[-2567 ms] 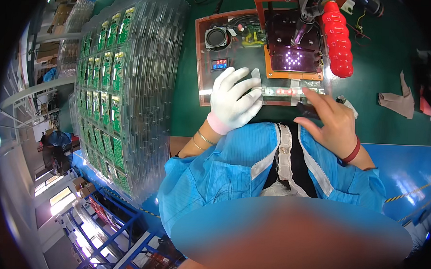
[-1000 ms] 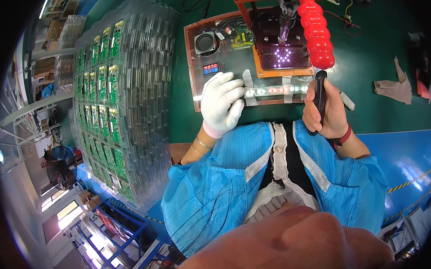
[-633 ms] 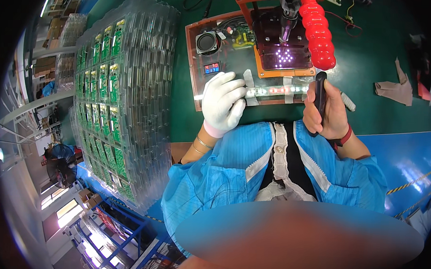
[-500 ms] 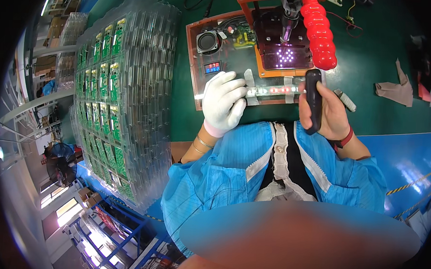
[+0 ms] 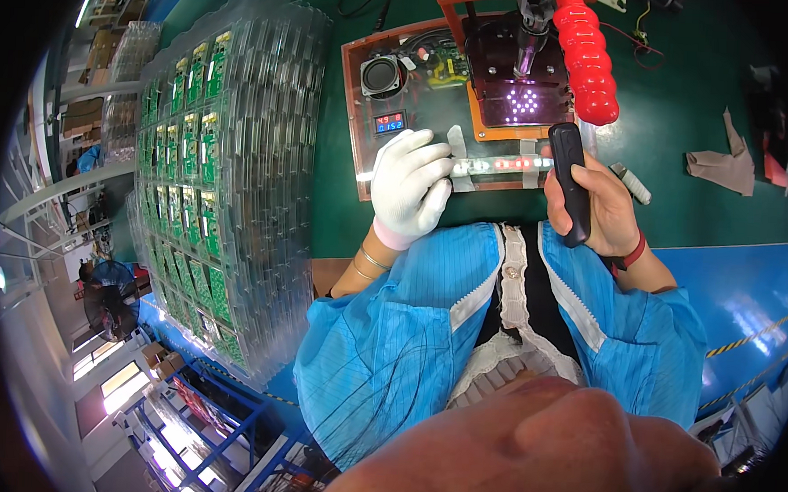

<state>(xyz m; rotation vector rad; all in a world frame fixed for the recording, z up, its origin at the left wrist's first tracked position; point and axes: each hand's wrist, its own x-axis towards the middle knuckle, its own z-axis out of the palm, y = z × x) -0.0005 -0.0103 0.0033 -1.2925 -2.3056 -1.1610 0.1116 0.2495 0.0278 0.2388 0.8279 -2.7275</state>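
Handset [image 5: 570, 183], black and elongated, sits in the right hand [image 5: 605, 207], fingers closed around it and showing along its left side, thumb on its upper face. Handset's far end tilts left, by the right end of the lit LED strip [image 5: 503, 165]. Right forearm angles in from lower right. Left hand [image 5: 410, 185], white-gloved, is half open, fingers loosely bent, palm-side contact unclear, fingertips at the strip's left end. Strip lies along the near side of the clear-topped test box [image 5: 353, 125].

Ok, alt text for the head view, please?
The bare right hand holds a black handheld device near a box with a lit strip; the white-gloved left hand is beside the strip. Stacked trays of green circuit boards stand at left.
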